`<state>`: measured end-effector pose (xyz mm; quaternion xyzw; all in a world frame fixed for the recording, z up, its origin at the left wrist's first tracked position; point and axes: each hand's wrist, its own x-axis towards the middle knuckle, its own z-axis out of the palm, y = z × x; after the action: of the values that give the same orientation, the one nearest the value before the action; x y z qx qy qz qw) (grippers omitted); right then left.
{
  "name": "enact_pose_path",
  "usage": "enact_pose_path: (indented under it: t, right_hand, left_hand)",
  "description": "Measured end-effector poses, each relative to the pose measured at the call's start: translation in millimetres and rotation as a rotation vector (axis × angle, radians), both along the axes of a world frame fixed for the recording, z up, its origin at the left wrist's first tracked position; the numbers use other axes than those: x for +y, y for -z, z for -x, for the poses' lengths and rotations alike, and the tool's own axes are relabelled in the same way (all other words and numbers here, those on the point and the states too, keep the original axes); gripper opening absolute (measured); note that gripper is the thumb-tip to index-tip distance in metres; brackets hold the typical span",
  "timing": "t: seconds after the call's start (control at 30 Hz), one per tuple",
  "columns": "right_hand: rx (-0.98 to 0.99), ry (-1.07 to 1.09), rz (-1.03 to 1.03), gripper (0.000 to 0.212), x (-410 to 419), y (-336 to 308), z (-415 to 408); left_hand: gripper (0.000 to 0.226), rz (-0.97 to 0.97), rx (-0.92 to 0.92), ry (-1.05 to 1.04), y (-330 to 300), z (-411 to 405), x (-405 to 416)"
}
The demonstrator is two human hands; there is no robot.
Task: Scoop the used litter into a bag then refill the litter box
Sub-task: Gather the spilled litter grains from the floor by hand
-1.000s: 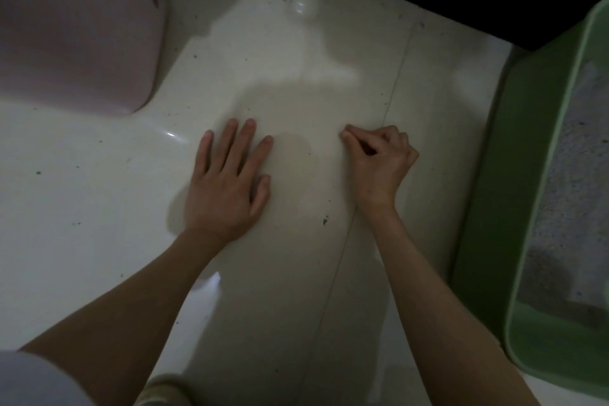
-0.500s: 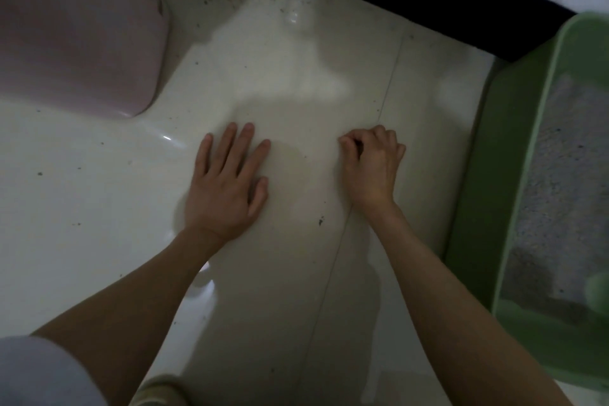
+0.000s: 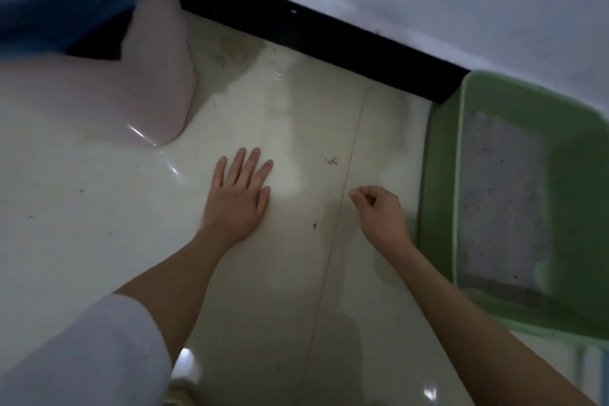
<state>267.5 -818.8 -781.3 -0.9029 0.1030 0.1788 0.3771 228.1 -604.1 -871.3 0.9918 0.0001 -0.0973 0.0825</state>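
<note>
Left hand (image 3: 238,198) is flat on the floor tile (image 3: 99,208), bracing me I guess; right hand (image 3: 379,211) curled, seemingly on nothing, beside the green litter box (image 3: 441,208), scooping not started.

Home: tiled floor (image 3: 296,128), litter box (image 3: 441,194)

Pressing left hand (image 3: 238,198) flat on the pale tiled floor (image 3: 99,208) mid-frame, curling right hand (image 3: 379,209) loosely just beside the green litter box (image 3: 438,208) at right, pink bin (image 3: 158,82) sitting upper left.
</note>
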Motion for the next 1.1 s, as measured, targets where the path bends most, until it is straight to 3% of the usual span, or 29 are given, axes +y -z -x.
enact_pose_path:
  t: [0.2,0.3,0.37,0.47,0.57,0.67,0.77,0.9,1.03,1.1]
  right_hand:
    - [-0.164,-0.026,-0.14,0.027,33.5,-66.1,-6.3]
    - [-0.267,-0.069,-0.237,0.027,66.4,-109.1,-14.1]
    - [-0.337,-0.131,-0.289,0.03,93.4,-137.6,-19.7]
    - [-0.477,-0.218,-0.379,0.045,142.8,-177.5,-28.8]
    - [-0.52,-0.272,-0.424,0.048,188.3,-204.8,-36.4]
    - [-0.53,-0.338,-0.384,0.025,224.1,-218.8,-36.2]
    - [-0.571,-0.4,-0.288,0.024,249.1,-217.8,-37.6]
    - [-0.644,-0.56,0.06,0.024,260.0,-210.1,-39.3]
    - [-0.671,-0.551,0.026,0.009,248.8,-202.6,-37.0]
    - [-0.662,-0.513,-0.088,0.012,236.4,-199.1,-37.4]
  left_hand:
    - [0.059,0.089,0.205,0.069,-57.9,-1.3,16.9]
    - [0.067,0.272,-0.047,0.106,-117.3,17.0,27.6]
    - [0.055,0.367,-0.286,0.155,-155.0,31.7,36.6]
    - [0.037,0.33,-0.593,0.173,-206.2,46.3,60.3]
    - [0.041,0.152,-0.765,0.09,-239.8,47.0,99.4]
    - [0.057,0.001,-0.56,-0.105,-249.3,46.1,138.4]
    - [0.066,-0.131,-0.388,-0.117,-242.3,48.0,155.3]
    - [0.069,-0.169,-0.382,-0.095,-244.6,48.7,156.4]
    - [0.066,-0.165,-0.412,-0.12,-241.8,49.0,152.4]
    - [0.061,-0.13,-0.464,-0.157,-239.0,51.3,143.5]
